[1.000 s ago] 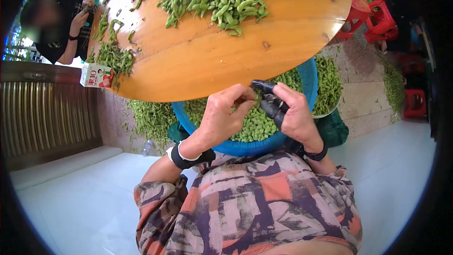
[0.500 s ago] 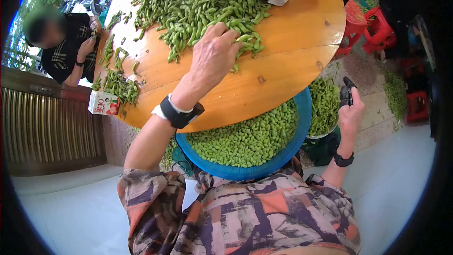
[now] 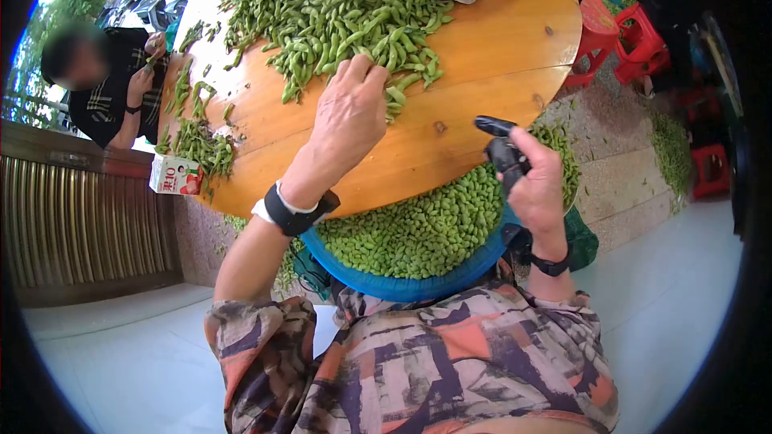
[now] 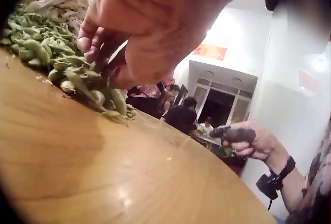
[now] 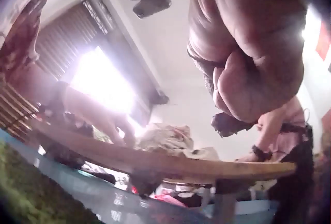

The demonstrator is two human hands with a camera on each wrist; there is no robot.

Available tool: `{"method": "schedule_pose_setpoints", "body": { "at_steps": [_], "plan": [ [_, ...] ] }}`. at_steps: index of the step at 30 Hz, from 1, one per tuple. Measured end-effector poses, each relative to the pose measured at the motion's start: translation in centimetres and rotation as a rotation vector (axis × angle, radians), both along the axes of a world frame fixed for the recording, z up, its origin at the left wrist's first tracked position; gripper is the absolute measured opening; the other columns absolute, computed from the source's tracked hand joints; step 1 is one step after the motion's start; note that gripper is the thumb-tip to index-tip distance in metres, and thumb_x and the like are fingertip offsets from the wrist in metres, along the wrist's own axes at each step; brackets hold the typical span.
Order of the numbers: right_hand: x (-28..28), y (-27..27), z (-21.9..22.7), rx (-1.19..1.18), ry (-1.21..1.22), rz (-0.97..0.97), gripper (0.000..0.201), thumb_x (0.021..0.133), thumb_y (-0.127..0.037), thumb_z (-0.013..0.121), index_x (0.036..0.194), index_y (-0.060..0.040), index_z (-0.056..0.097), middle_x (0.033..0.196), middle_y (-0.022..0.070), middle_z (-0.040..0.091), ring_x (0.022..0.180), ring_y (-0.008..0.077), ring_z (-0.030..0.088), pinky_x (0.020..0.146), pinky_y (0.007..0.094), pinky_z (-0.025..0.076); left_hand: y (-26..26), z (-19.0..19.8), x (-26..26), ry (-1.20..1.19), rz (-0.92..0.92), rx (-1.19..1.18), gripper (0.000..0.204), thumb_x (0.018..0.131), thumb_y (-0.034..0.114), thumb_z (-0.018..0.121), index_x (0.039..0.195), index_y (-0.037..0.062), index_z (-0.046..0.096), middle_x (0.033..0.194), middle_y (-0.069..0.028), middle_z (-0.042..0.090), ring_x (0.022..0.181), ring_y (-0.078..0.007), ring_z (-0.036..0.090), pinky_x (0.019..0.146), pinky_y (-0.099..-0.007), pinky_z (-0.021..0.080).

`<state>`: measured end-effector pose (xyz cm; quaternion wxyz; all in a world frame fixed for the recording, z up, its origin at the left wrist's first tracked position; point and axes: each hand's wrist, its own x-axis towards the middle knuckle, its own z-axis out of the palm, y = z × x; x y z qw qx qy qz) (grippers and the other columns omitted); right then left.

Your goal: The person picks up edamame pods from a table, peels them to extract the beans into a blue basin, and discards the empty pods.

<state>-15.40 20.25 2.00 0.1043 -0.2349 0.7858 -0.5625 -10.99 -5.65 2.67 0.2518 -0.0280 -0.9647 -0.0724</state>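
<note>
While your left hand (image 3: 351, 116) pinches pods from the pod pile (image 3: 338, 8) at twelve o'clock, your right hand (image 3: 535, 181) waits curled, black-sheathed fingers empty; next, carry one pod back over the blue basin (image 3: 418, 285).

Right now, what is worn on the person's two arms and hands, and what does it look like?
The left hand is bare; its wrist carries a black strap over a white band. The right hand has dark coverings on some fingers and a black wrist strap. Both forearms are bare. Short sleeves show an abstract pattern in orange, pink, dark purple and grey.
</note>
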Motion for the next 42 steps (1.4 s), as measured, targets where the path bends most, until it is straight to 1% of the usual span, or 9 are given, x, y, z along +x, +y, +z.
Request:
{"method": "schedule_pose_setpoints", "body": {
  "at_steps": [9,14,20,23,25,28,31,34,42],
  "plan": [
    [2.0,-3.6,0.3,-0.465,-0.68,0.362,0.02,0.095,-0.007,0.053,0.11,0.0043,0.061,0.064,-0.0047,0.05,0.051,0.0014,0.043,0.045,0.0182,0.034,4.1,0.4,7.0,-0.4,-0.021,1.527,0.01,0.093,0.006,0.063,0.097,-0.0025,0.067,0.077,-0.0017,0.062,0.063,-0.0069,0.054,0.056,-0.0209,0.043],
    [2.3,-3.7,0.0,-0.452,-0.773,0.438,0.017,0.094,-0.007,0.053,0.105,0.0033,0.061,0.061,-0.0049,0.049,0.05,0.0018,0.042,0.044,0.0184,0.033,5.6,-0.9,8.2,-0.378,0.059,1.566,0.013,0.09,0.009,0.068,0.094,-0.0028,0.068,0.07,0.0001,0.061,0.062,-0.0051,0.054,0.055,-0.022,0.044],
    [2.8,-3.9,0.2,-0.32,-0.63,0.39,0.016,0.093,-0.007,0.054,0.103,0.0037,0.063,0.061,-0.0044,0.049,0.049,0.0022,0.042,0.044,0.0186,0.032,6.6,-1.1,8.7,-0.164,0.087,1.06,0.011,0.084,0.004,0.071,0.087,-0.0049,0.066,0.067,-0.002,0.06,0.064,-0.0071,0.056,0.056,-0.025,0.045],
    [2.5,-3.5,0.1,-0.345,-0.636,0.417,0.017,0.093,-0.008,0.056,0.102,0.004,0.063,0.061,-0.0046,0.049,0.049,0.0019,0.042,0.044,0.0183,0.031,6.4,-1.8,9.1,-0.268,0.045,1.304,0.009,0.087,0.006,0.07,0.087,-0.0022,0.065,0.069,-0.0009,0.059,0.06,-0.0094,0.054,0.052,-0.0251,0.042],
    [2.0,-2.8,-0.2,-0.446,-0.769,0.489,0.017,0.092,-0.008,0.056,0.102,0.0039,0.063,0.061,-0.0049,0.049,0.049,0.0017,0.042,0.043,0.0182,0.031,6.1,-3.0,9.6,-0.429,-0.24,2.185,0.007,0.09,0.008,0.067,0.089,0.0019,0.065,0.072,0.0003,0.058,0.056,-0.0102,0.049,0.05,-0.0237,0.037],
    [1.6,-2.3,-0.5,-0.615,-1.086,0.592,0.016,0.092,-0.007,0.056,0.101,0.0039,0.063,0.061,-0.0052,0.049,0.049,0.0011,0.042,0.043,0.0179,0.03,6.8,-3.9,9.8,-0.402,-0.409,2.376,0.018,0.089,0.01,0.069,0.102,-0.0007,0.066,0.087,-0.0071,0.065,0.063,-0.0099,0.05,0.054,-0.0217,0.037],
    [1.7,-2.1,-0.2,-0.543,-0.96,0.521,0.015,0.091,-0.006,0.055,0.1,0.0019,0.064,0.063,-0.0047,0.05,0.048,0.0009,0.042,0.043,0.0182,0.029,6.4,-1.8,9.0,-0.431,-0.131,1.78,0.015,0.092,0.014,0.067,0.096,0.0002,0.064,0.08,-0.0025,0.062,0.069,-0.0092,0.055,0.058,-0.0232,0.044],
    [2.4,-2.2,0.2,-0.177,-0.612,0.4,0.015,0.088,-0.006,0.057,0.099,0.0006,0.065,0.065,-0.0018,0.052,0.052,0.0038,0.044,0.047,0.0207,0.033,7.1,-1.3,8.0,-0.305,-0.013,1.681,0.023,0.09,0.017,0.07,0.099,-0.0034,0.063,0.088,-0.0033,0.066,0.073,-0.0107,0.059,0.064,-0.0245,0.049],
    [2.7,-2.0,0.3,-0.039,-0.208,0.359,0.02,0.076,0.004,0.054,0.095,0.003,0.061,0.071,0.0096,0.051,0.065,0.0145,0.048,0.061,0.029,0.041,6.8,-0.2,7.7,-0.386,-0.098,0.833,0.025,0.099,0.013,0.054,0.116,-0.0048,0.059,0.071,-0.0074,0.065,0.057,-0.0106,0.057,0.055,-0.0259,0.049]
  ]
}}
